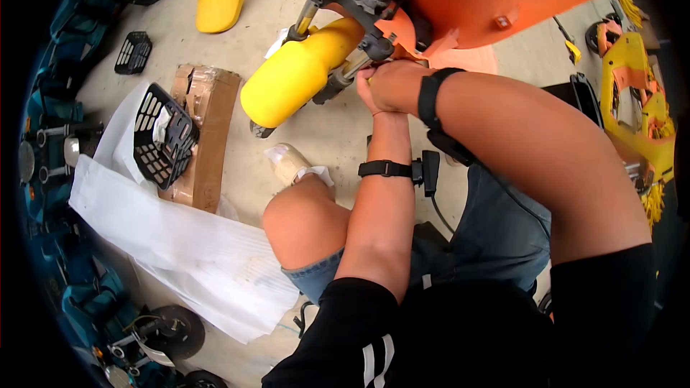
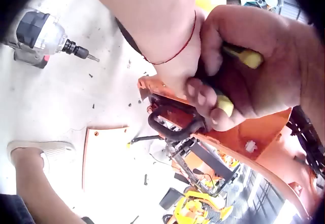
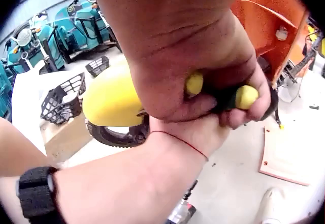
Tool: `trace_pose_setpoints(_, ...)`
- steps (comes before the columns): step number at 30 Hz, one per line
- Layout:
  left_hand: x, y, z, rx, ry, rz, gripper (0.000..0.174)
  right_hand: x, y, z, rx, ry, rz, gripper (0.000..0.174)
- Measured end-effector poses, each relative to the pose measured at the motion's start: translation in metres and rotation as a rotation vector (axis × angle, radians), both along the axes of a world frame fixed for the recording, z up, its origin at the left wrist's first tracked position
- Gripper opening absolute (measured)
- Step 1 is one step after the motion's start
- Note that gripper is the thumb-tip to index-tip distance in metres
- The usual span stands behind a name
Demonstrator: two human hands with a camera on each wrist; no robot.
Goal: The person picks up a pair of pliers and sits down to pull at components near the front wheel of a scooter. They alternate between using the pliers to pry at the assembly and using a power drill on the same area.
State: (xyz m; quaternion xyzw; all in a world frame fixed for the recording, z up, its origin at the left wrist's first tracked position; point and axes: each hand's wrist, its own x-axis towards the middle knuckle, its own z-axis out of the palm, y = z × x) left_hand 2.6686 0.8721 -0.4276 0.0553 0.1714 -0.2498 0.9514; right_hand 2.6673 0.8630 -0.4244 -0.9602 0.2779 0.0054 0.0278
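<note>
My right hand grips a pair of pliers, its two dark handles with yellow ends showing from the curled fingers; the pliers' head is hidden. My left hand, with a red string at its wrist, is right against the right hand; its fingers are mostly hidden behind it. Both hands are close beside the front fork of an orange vehicle, under its body panel. The yellow front mudguard over the wheel is just left of the hands.
A cordless driver and a pale orange panel lie on the floor. To the left are a black basket, a long cardboard box and white sheeting. Teal vehicles line the left side; a yellow frame stands right.
</note>
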Motion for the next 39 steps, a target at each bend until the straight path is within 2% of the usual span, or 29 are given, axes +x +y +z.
trace_pose_setpoints(3, -0.008, 0.02, 0.022, 0.022, 0.006, -0.113, 0.028, -0.01, -0.012, 0.063, 0.043, -0.01, 0.351, 0.055)
trace_pose_setpoints(4, -0.005, 0.024, 0.004, 0.013, 0.073, -0.243, 0.025, -0.004, -0.018, 0.087, 0.222, 0.29, 0.308, 0.039)
trace_pose_setpoints(5, -0.007, 0.03, -0.011, 0.07, 0.052, -0.289, 0.025, -0.004, -0.021, 0.099, 0.407, 0.6, 0.258, 0.039)
trace_pose_setpoints(7, -0.005, 0.041, -0.02, 0.202, 0.0, -0.404, 0.023, -0.017, -0.014, 0.099, 0.633, 0.575, 0.059, 0.04)
trace_pose_setpoints(10, -0.001, 0.072, -0.026, 0.558, -0.093, -0.616, 0.023, -0.044, -0.01, 0.064, 1.231, 0.332, -0.23, 0.029)
trace_pose_setpoints(11, 0.004, 0.077, -0.027, 0.671, -0.132, -0.695, 0.024, -0.049, -0.009, 0.037, 1.504, 0.285, -0.355, 0.013)
trace_pose_setpoints(13, 0.003, 0.086, -0.018, 0.778, -0.202, -0.682, 0.027, -0.066, -0.012, 0.02, 1.906, 0.218, -0.324, 0.015)
trace_pose_setpoints(16, 0.002, 0.088, -0.013, 0.817, -0.266, -0.691, 0.033, -0.085, -0.015, 0.009, 2.091, 0.087, -0.279, 0.024)
trace_pose_setpoints(19, 0.002, 0.088, -0.007, 0.813, -0.278, -0.759, 0.037, -0.078, -0.017, 0.009, 1.85, 0.151, -0.157, 0.031)
trace_pose_setpoints(20, 0.003, 0.088, -0.004, 0.842, -0.288, -0.798, 0.038, -0.078, -0.016, 0.01, 1.578, 0.035, -0.114, 0.047)
trace_pose_setpoints(21, 0.003, 0.089, 0.0, 0.87, -0.294, -0.831, 0.038, -0.078, -0.018, 0.019, 1.407, 0.069, -0.144, 0.047)
trace_pose_setpoints(22, 0.004, 0.088, 0.0, 1.084, -0.349, -0.857, 0.039, -0.079, -0.021, 0.026, 1.234, 0.101, -0.169, 0.048)
trace_pose_setpoints(23, 0.003, 0.091, 0.001, 1.115, -0.337, -0.904, 0.039, -0.079, -0.024, 0.033, 1.06, 0.133, -0.188, 0.049)
trace_pose_setpoints(24, -0.001, 0.085, 0.017, 1.143, -0.328, -0.949, 0.04, -0.079, -0.03, 0.044, 0.988, 0.152, -0.139, 0.059)
trace_pose_setpoints(25, -0.003, 0.081, 0.028, 1.17, -0.319, -0.997, 0.041, -0.075, -0.031, 0.038, 0.892, 0.095, -0.098, 0.055)
trace_pose_setpoints(27, -0.002, 0.079, 0.042, 1.407, -0.429, -1.17, 0.048, -0.058, -0.037, 0.022, 0.694, -0.018, -0.022, 0.048)
trace_pose_setpoints(29, -0.008, 0.07, 0.081, 1.696, -0.557, -1.324, 0.051, -0.028, -0.052, 0.045, 0.337, 0.167, 0.266, 0.042)
trace_pose_setpoints(30, -0.008, 0.073, 0.087, 1.886, -0.689, -1.358, 0.051, -0.016, -0.036, 0.026, -0.21, 0.218, 0.293, 0.041)
trace_pose_setpoints(31, 0.001, 0.084, 0.086, 1.948, -1.014, -1.373, 0.048, -0.017, -0.028, 0.022, -0.235, 0.227, 0.278, 0.04)
trace_pose_setpoints(33, 0.004, 0.101, 0.091, 2.009, -1.055, -1.221, 0.045, -0.017, -0.022, 0.018, -0.304, 0.239, 0.242, 0.039)
trace_pose_setpoints(34, 0.004, 0.103, 0.098, 1.99, -1.014, -1.13, 0.044, -0.022, -0.021, 0.02, -0.127, 0.149, 0.19, 0.042)
trace_pose_setpoints(35, 0.002, 0.107, 0.103, 1.966, -0.971, -1.053, 0.043, -0.03, -0.014, 0.019, -0.03, 0.065, 0.02, 0.044)
trace_pose_setpoints(36, 0.0, 0.111, 0.105, 1.937, -0.93, -0.99, 0.042, -0.043, -0.01, 0.012, 0.114, -0.037, 0.002, 0.046)
trace_pose_setpoints(37, 0.008, 0.116, 0.105, 2.059, -1.047, -0.98, 0.04, -0.054, -0.012, 0.015, 0.255, -0.14, -0.02, 0.049)
trace_pose_setpoints(38, 0.017, 0.119, 0.106, 2.197, -1.106, -0.958, 0.041, -0.057, -0.014, 0.02, 0.466, 0.085, -0.002, 0.051)
trace_pose_setpoints(39, 0.022, 0.122, 0.112, 2.339, -1.157, -0.931, 0.041, -0.061, -0.014, 0.027, 0.632, 0.082, -0.022, 0.054)
